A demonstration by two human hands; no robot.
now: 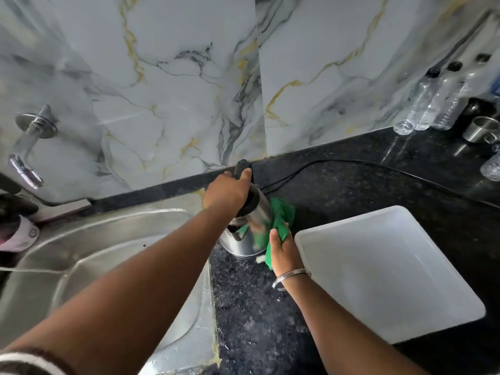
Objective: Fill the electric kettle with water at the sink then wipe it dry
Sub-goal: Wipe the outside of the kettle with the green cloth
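A steel electric kettle (243, 234) with a black lid and handle stands on the dark granite counter (270, 307), just right of the steel sink (81, 266). My left hand (227, 193) grips the kettle's black handle from above. My right hand (284, 253) presses a green cloth (281, 217) against the kettle's right side. The cloth wraps round the back of the kettle body. A wall tap (25, 155) juts out over the sink at far left.
A white plastic tub (387, 272) sits upside down or flat on the counter right of my right hand. A black cable (351, 163) runs along the counter behind. Clear plastic bottles (433, 104) and steel cups (479, 129) stand at the far right by the marble wall.
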